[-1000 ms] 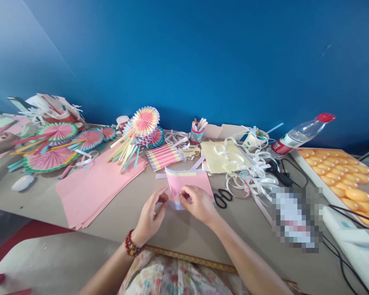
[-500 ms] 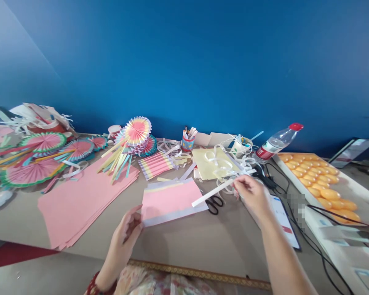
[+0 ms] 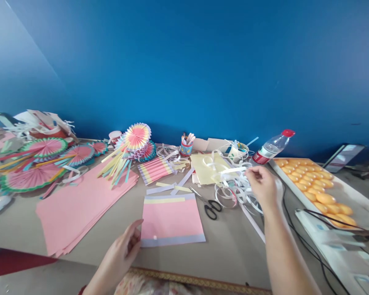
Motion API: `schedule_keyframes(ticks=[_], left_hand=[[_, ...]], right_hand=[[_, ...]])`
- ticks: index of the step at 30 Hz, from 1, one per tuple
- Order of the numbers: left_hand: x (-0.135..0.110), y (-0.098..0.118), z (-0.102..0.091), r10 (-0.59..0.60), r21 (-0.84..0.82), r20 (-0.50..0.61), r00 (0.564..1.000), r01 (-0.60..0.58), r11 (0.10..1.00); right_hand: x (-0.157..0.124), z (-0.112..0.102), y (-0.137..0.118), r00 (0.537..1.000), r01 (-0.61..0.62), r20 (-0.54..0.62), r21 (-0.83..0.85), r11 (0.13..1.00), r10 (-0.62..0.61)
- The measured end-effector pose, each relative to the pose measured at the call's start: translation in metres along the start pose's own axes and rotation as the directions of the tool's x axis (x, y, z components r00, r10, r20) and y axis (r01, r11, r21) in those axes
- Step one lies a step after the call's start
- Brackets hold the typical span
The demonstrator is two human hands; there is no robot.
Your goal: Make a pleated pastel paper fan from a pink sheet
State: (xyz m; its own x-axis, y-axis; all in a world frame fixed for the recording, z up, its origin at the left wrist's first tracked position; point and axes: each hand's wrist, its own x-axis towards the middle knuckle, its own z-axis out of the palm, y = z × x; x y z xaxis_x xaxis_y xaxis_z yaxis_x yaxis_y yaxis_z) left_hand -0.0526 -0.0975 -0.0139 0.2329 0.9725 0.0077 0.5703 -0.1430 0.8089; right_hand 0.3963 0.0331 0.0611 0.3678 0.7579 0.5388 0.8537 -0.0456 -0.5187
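Note:
A pink paper sheet [image 3: 172, 219] with a yellow band on its far edge and a lilac band on its near edge lies flat on the table in front of me. My left hand [image 3: 123, 250] pinches its near left corner, thumb on top. My right hand [image 3: 263, 186] is out to the right over a heap of curled white paper strips [image 3: 233, 194], its fingers closed on one white strip [image 3: 233, 169] that sticks out to the left. Black-handled scissors [image 3: 209, 206] lie between the sheet and the heap.
A stack of pink paper [image 3: 80, 205] lies to the left, with folded paper fans [image 3: 43, 159] and a pile of rosettes [image 3: 137, 137] behind it. Farther back are a pen cup [image 3: 186, 146], a yellow sheet [image 3: 206, 168] and a water bottle [image 3: 272, 146]. At right lie a tray of orange ovals [image 3: 313, 184] and cables [image 3: 295, 229].
My right hand pulled a white strip off the pink sheet and carried it right to the heap of strips. The sheet, lifted half a second ago, now lies flat.

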Motion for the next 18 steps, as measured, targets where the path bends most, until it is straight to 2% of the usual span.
schedule_keyframes(ticks=[3,6,8,13,18], left_hand=[[-0.002,-0.001,-0.002,0.028,0.118,0.001,1.0,-0.028,0.993],[-0.003,-0.002,-0.009,0.059,0.257,-0.055,0.997,-0.043,0.965],[-0.001,-0.001,-0.013,0.079,0.313,-0.078,0.994,-0.051,0.948],[0.008,0.003,-0.011,0.177,0.329,-0.096,0.98,-0.137,0.934],[0.017,0.003,-0.005,0.259,0.373,-0.07,0.963,-0.215,0.902]], right_hand=[[0.009,0.015,-0.013,0.998,0.052,0.039,-0.19,0.98,-0.045],[0.016,0.03,-0.014,0.984,0.091,0.177,-0.369,0.925,-0.026],[0.016,0.038,-0.014,0.972,0.144,0.23,-0.429,0.892,-0.046],[0.002,0.051,-0.031,0.936,0.343,0.187,-0.305,0.888,-0.297],[-0.013,0.069,-0.064,0.833,0.533,0.267,-0.15,0.833,-0.485]])
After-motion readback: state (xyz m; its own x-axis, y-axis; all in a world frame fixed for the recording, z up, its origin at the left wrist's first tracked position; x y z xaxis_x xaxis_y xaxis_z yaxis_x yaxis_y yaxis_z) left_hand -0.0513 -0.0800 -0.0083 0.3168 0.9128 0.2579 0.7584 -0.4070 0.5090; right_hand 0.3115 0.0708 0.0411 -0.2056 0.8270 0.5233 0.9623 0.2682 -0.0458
